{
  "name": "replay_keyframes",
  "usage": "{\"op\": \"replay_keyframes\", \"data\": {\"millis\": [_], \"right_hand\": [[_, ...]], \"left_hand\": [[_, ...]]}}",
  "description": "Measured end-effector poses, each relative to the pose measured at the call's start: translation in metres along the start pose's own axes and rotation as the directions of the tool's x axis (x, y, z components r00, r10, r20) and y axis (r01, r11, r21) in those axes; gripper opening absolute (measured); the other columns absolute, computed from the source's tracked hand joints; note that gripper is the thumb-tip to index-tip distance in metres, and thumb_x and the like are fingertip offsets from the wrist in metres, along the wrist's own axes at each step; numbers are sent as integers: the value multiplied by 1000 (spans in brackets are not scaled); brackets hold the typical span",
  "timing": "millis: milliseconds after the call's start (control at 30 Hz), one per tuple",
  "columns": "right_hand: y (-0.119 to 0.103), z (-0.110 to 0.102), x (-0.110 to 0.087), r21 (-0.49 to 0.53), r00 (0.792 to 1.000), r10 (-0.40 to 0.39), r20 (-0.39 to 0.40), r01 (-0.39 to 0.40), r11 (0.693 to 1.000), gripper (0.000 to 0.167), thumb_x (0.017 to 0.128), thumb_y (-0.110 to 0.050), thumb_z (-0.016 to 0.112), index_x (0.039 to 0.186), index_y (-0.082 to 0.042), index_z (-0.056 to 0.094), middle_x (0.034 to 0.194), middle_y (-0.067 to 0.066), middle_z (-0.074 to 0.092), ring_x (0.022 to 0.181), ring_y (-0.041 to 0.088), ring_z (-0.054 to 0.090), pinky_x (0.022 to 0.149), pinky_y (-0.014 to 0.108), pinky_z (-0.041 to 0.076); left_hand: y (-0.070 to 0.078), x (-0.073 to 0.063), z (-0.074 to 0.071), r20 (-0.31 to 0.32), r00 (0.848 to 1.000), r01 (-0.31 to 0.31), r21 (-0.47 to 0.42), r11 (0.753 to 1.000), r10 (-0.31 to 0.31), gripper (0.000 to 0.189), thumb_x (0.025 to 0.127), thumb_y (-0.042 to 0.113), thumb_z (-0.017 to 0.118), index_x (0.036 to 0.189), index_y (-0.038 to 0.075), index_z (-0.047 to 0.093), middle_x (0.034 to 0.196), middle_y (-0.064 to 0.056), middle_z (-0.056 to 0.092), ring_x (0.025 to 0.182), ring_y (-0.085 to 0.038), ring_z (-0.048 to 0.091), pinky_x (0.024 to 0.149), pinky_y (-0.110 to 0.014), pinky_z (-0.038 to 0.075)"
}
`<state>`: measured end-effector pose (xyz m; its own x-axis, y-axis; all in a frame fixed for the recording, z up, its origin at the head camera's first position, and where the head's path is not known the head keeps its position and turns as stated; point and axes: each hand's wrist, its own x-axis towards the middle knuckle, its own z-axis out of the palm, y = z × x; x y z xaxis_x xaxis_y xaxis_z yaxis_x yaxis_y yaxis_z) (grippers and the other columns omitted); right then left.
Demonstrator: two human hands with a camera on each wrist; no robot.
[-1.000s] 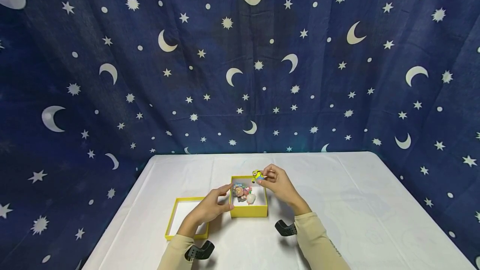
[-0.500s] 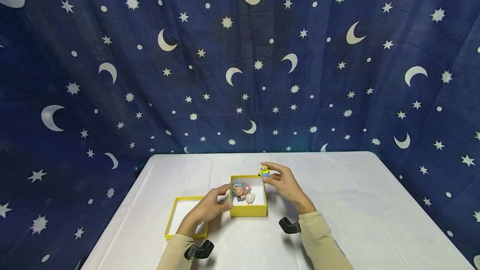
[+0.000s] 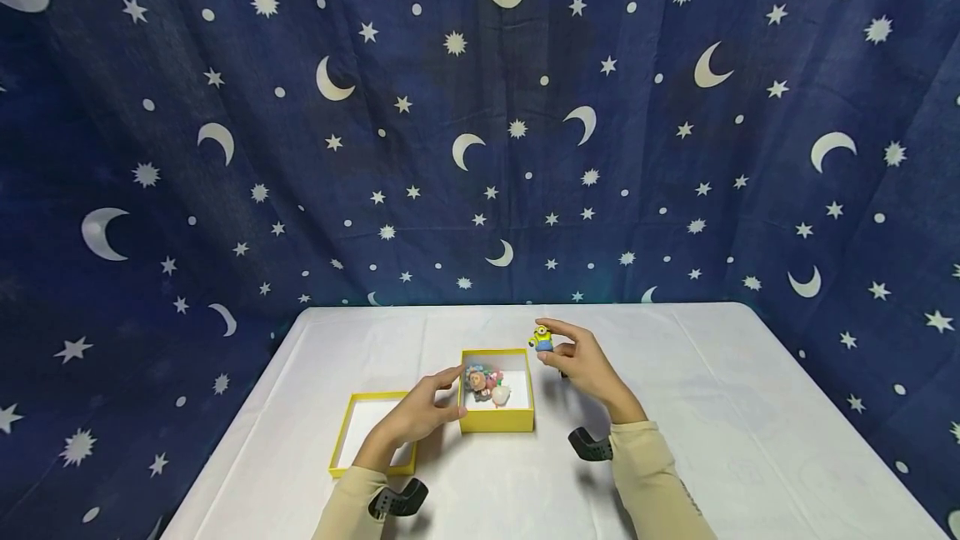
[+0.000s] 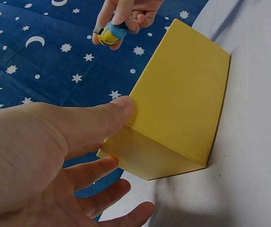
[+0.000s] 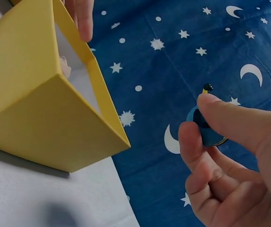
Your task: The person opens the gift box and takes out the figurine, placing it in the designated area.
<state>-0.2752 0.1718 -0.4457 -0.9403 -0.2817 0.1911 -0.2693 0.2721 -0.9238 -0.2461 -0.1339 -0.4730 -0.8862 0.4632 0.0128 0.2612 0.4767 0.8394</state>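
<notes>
My right hand (image 3: 585, 361) holds a small yellow and blue Minion figure (image 3: 542, 338) upright between thumb and fingers, above and to the right of a yellow box (image 3: 497, 421). In the right wrist view, the thumb covers part of the figure's blue body (image 5: 212, 136). The lidless box has a white inside and holds several small toy figures (image 3: 484, 383) bunched on its left side. My left hand (image 3: 417, 413) touches the box's left side, thumb at the front corner, index finger farther back. In the left wrist view its other fingers (image 4: 108, 196) are spread and free.
A yellow-rimmed, white-lined box lid (image 3: 365, 430) lies inside up, left of the box and partly behind my left hand. White cloth (image 3: 720, 440) covers the table. A dark blue curtain (image 3: 420, 157) with moons and stars hangs behind the table's far edge.
My right hand has moved right and slightly up from over the box's back right corner, carrying the Minion figure, which has turned from tilted to upright. My left hand and the box stay put.
</notes>
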Motion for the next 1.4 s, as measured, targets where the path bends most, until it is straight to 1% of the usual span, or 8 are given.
{"op": "replay_keyframes", "data": {"millis": [267,500,767,867,1067,1233,1333,1400], "right_hand": [[4,-6,1,-13,1000,10,17,-10,1000,58,95,-4,68,150,-6,48,148,31,45,63,3,57,54,22,43],[4,-12,0,-64,999,35,3,-35,997,56,95,-5,67,149,-5,49,146,29,49,62,7,59,56,28,48],[11,-25,-1,-115,999,19,-40,-23,993,56,93,-5,70,145,0,52,141,32,52,76,29,71,60,28,53],[18,-30,-1,-131,999,14,-47,-21,991,57,92,-5,72,145,1,52,141,34,52,77,27,71,64,28,56],[30,-39,-2,-137,998,-4,-59,-4,991,55,91,-3,72,142,4,53,138,35,54,70,20,68,62,30,56],[38,-45,-4,-145,997,-7,-74,-4,989,54,90,-1,72,141,5,54,136,35,56,74,27,70,65,32,58],[41,-48,-6,-150,996,-10,-93,-4,989,53,90,0,71,140,5,54,135,35,57,76,30,69,67,28,58],[43,-49,-7,-161,994,-17,-104,0,987,52,91,-1,71,140,6,54,134,36,57,74,25,68,65,24,55]], "left_hand": [[-1,1,0,3,1000,-19,-8,1000,19,69,95,8,69,154,-3,36,161,-26,35,143,-52,38,116,-62,37],[-1,0,0,-1,1000,-4,2,1000,4,69,94,9,70,154,-1,37,161,-25,36,143,-51,38,115,-61,38],[-2,0,0,-4,1000,-3,8,1000,3,69,94,9,70,154,-2,37,160,-25,36,143,-51,39,116,-62,36],[-1,0,0,-5,1000,0,7,1000,0,69,95,9,69,155,-2,37,160,-25,36,143,-51,39,116,-62,36],[0,0,1,-3,1000,3,1,1000,-3,69,95,8,69,155,-1,36,161,-26,34,144,-51,38,115,-60,39],[0,1,1,-3,1000,6,-1,1000,-6,69,94,8,70,155,-1,37,161,-26,35,143,-51,38,115,-59,40],[0,1,0,-5,1000,6,-4,1000,-6,69,94,7,69,155,-1,37,161,-25,35,143,-50,38,114,-58,42],[-1,2,0,-7,1000,6,-7,1000,-6,69,94,8,70,155,-1,37,161,-25,35,143,-50,38,113,-57,42]]}}
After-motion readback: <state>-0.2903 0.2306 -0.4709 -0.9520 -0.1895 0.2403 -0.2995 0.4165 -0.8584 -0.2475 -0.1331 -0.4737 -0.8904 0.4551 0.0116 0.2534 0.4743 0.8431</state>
